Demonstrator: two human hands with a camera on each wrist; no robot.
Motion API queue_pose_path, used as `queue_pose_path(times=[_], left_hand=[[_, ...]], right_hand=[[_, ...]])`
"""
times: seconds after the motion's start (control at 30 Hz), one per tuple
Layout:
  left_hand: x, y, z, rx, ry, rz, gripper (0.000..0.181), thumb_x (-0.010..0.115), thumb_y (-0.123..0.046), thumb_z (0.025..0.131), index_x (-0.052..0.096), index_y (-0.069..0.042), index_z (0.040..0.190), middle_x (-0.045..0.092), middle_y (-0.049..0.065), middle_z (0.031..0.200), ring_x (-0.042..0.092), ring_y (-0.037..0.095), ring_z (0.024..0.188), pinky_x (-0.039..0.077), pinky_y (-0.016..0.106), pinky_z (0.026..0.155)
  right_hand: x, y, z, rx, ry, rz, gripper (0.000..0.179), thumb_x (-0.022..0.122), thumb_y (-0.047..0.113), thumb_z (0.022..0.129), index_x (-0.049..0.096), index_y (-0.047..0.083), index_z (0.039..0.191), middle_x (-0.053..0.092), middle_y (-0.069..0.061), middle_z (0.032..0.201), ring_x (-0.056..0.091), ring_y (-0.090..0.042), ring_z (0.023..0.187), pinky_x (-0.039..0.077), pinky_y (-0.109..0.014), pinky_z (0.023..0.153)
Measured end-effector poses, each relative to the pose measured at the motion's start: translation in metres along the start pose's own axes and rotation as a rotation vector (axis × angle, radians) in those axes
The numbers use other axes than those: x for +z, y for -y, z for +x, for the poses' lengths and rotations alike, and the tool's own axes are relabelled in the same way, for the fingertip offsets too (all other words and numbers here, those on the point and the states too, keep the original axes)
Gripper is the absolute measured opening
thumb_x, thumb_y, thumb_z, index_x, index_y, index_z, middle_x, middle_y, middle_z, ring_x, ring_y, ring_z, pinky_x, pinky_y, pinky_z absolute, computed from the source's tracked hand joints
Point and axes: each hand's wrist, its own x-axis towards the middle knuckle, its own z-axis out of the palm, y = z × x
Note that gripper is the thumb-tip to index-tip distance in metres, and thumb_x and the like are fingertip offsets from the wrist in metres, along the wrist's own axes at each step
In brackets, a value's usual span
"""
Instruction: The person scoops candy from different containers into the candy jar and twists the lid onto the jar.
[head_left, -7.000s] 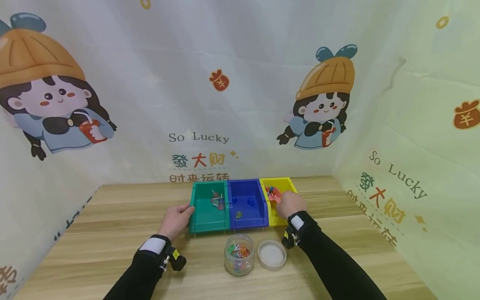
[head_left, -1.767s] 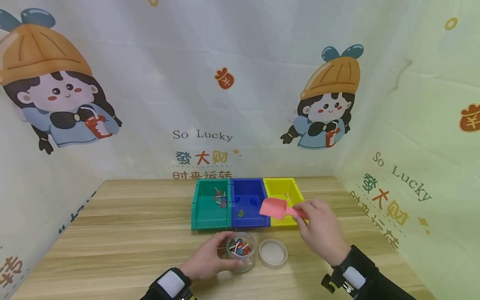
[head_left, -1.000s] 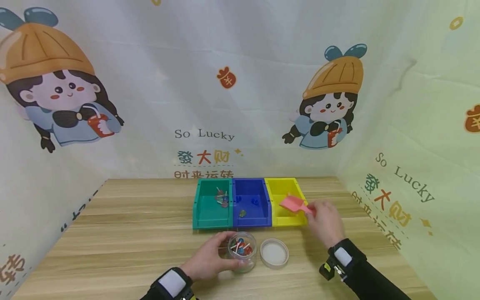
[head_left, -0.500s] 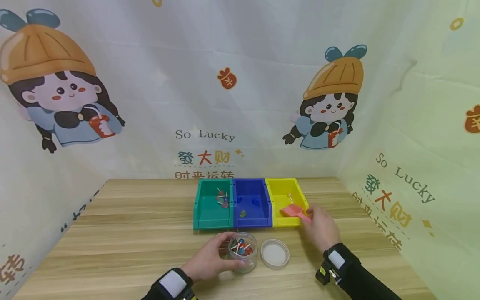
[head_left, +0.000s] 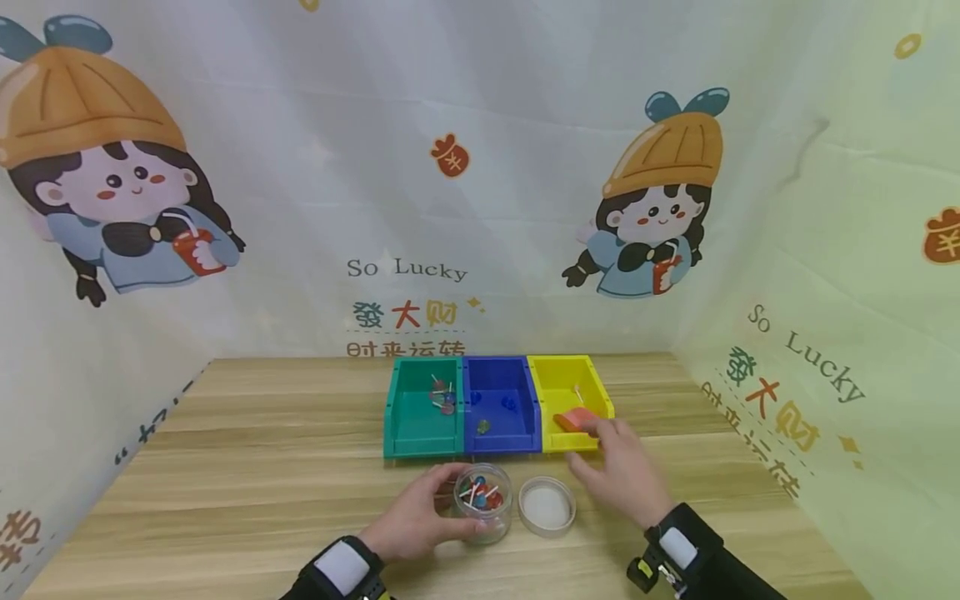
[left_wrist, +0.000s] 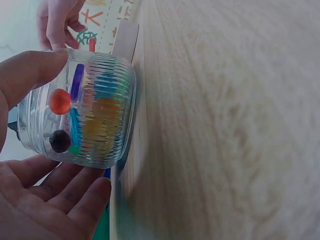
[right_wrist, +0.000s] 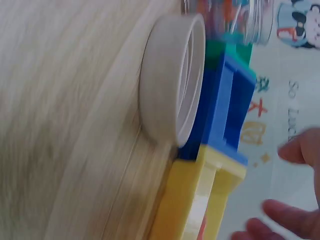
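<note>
My left hand [head_left: 417, 517] grips a clear jar [head_left: 483, 527] standing on the table, thumb on one side and fingers round the other. Inside the jar are small, colourful lollipop-like pieces [left_wrist: 60, 102] with white sticks. A pink scoop [head_left: 576, 419] lies in the yellow bin [head_left: 566, 372], towards its front. Over the front of that bin is my right hand [head_left: 624, 471], its fingers spread and relaxed close to the scoop. In the right wrist view nothing shows between the fingers and thumb. One more white-stick piece [head_left: 578, 392] lies behind the scoop.
A blue bin [head_left: 498, 375] and a green bin [head_left: 420, 433] adjoin the yellow one in a row. Several pieces [head_left: 442, 397] lie in the green bin, a greenish one [head_left: 483, 427] in the blue. A round lid [head_left: 547, 507] lies right of the jar. Printed cloth [head_left: 517, 200] stands behind.
My left hand has gone from the green bin to the jar, which looks fuller than before. My right hand has lowered the scoop into the yellow bin and let go of it.
</note>
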Motion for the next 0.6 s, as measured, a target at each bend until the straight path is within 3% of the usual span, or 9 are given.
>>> queue_pose_path(times=[0.17,0.33,0.47,0.6], left_hand=[[-0.001,0.0,0.0,-0.018,0.009,-0.014,0.084,0.096,-0.034,0.086,0.056,-0.006,0.154,0.065,0.012,0.149,0.06,0.042,0.141,0.046,0.067,0.12],[-0.001,0.0,0.0,-0.013,0.012,-0.021,0.082,0.096,-0.033,0.087,0.056,-0.005,0.153,0.065,0.013,0.149,0.06,0.042,0.141,0.046,0.068,0.121],[0.0,0.0,0.0,-0.005,0.005,-0.014,0.081,0.096,-0.032,0.086,0.057,-0.005,0.153,0.065,0.013,0.148,0.06,0.043,0.141,0.046,0.067,0.12],[0.001,0.0,-0.001,0.003,0.0,-0.013,0.082,0.096,-0.032,0.086,0.057,-0.005,0.153,0.066,0.013,0.148,0.06,0.043,0.141,0.047,0.067,0.12]], right_hand=[[0.011,0.011,-0.006,-0.035,0.168,-0.018,0.07,0.083,0.056,0.092,0.069,0.005,0.137,0.068,-0.02,0.136,0.07,-0.028,0.105,0.063,-0.055,0.096],[0.017,0.015,-0.009,-0.026,0.277,-0.017,0.081,0.085,0.065,0.087,0.067,0.007,0.142,0.066,-0.02,0.139,0.068,-0.031,0.111,0.06,-0.062,0.104],[0.022,0.019,-0.01,-0.018,0.322,-0.024,0.086,0.086,0.068,0.084,0.067,0.009,0.143,0.066,-0.02,0.141,0.066,-0.031,0.114,0.058,-0.063,0.107],[0.029,0.02,-0.011,-0.03,0.33,-0.051,0.087,0.089,0.068,0.079,0.068,0.01,0.14,0.068,-0.016,0.134,0.065,-0.029,0.111,0.06,-0.058,0.101]])
